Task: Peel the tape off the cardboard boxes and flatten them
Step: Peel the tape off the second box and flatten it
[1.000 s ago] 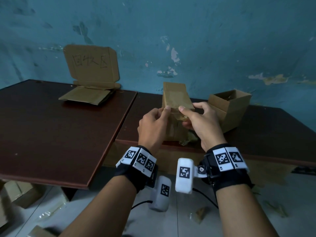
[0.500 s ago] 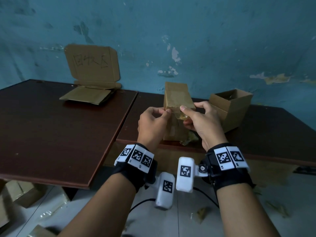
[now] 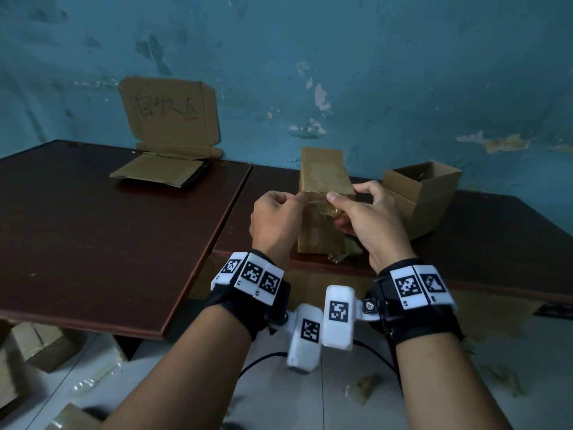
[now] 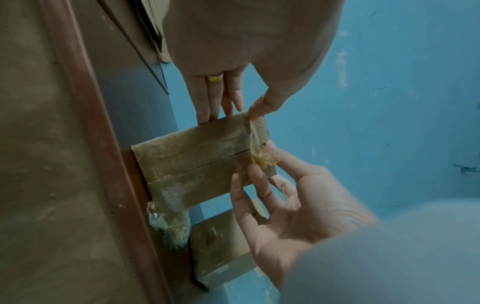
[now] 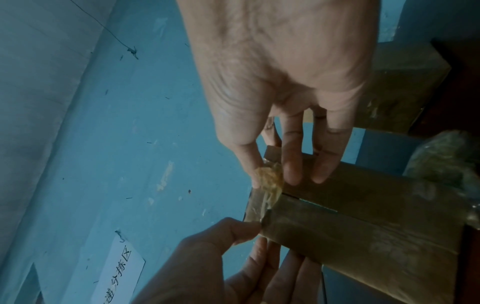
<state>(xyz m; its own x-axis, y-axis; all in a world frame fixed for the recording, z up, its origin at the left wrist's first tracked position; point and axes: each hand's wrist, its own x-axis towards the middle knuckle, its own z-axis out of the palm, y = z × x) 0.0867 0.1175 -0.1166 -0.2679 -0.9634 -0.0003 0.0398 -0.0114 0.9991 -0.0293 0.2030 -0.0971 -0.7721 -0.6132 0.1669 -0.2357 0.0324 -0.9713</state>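
A tall taped cardboard box (image 3: 322, 169) stands upright near the front edge of the right table (image 3: 496, 231). My left hand (image 3: 299, 198) grips its upper left corner, thumb (image 4: 257, 111) on the front face and fingers (image 4: 215, 102) behind. My right hand (image 3: 333, 203) pinches a crumpled wad of yellowish tape (image 4: 263, 157) between thumb (image 5: 249, 164) and forefinger. A short peeled strip (image 5: 267, 201) runs from the wad across the box's top edge to the left thumb. More tape still covers the box's faces (image 4: 192, 162).
An open empty box (image 3: 421, 193) stands just right of my hands. A ball of peeled tape (image 3: 344, 256) lies at the box's foot. Flattened cardboard (image 3: 161, 173) lies under a lettered cardboard sign (image 3: 169, 113) on the left table (image 3: 93, 243). More boxes (image 3: 40, 346) sit on the floor.
Both hands stay at the box's top edge. The left hand has risen slightly and the right hand has drawn its tape wad a little to the right.
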